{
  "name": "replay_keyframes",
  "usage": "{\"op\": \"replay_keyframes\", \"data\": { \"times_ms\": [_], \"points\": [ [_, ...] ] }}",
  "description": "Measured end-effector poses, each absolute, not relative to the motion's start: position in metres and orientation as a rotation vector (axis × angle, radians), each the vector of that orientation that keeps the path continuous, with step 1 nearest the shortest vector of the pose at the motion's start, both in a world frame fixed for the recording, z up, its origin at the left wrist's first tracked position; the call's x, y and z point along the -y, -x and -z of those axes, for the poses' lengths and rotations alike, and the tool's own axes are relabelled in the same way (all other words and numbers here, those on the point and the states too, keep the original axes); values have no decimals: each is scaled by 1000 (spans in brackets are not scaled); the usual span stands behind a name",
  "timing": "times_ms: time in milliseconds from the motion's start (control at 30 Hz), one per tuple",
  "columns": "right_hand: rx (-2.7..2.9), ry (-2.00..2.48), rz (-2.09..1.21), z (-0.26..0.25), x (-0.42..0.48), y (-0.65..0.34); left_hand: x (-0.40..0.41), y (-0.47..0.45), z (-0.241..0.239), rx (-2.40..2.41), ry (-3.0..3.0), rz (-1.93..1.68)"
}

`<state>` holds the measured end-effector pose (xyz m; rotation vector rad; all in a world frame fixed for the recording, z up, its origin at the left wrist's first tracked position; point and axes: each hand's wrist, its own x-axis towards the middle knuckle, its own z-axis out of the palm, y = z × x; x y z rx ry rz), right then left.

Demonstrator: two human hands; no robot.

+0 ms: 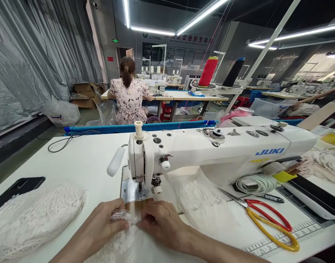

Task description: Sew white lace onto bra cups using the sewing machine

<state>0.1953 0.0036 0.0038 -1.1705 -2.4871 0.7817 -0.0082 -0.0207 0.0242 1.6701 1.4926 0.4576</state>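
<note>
Just in front of the sewing machine's needle area, white lace fabric (pixel 120 241) is pinched between my two hands. My left hand (pixel 106 219) grips its gathered upper edge with thumb and fingers. On the other side, my right hand (pixel 163 223) has its fingers curled closed on the same edge; the fingertips are partly hidden. The lace hangs down toward the table's front. Beyond the hands stands the white sewing machine (pixel 184 149), its needle plate (pixel 129 190) close to my fingers. Another white lace piece (pixel 197 201) lies under the machine's arm.
A lace bundle (pixel 47 215) and a black phone (pixel 22 184) lie at left. To the right are scissors (pixel 274 223) with red and yellow handles, a coil of pale cord (pixel 256 183) and a printed ruler (pixel 282 235). A person (pixel 130 95) sits at another table ahead.
</note>
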Motion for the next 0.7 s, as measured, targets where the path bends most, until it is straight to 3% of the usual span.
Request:
{"op": "replay_keyframes", "data": {
  "times_ms": [267,567,700],
  "points": [
    [2483,1167,-789,-5,-10,-198,-2,11,-21,-1427,-1612,-407],
    [2614,691,-202,-4,-23,-226,-16,-1,-21,-1528,-1781,-339],
    [2654,476,-115,3,-25,-226,-29,4,-22,-1556,-1864,-384]
  ]
}}
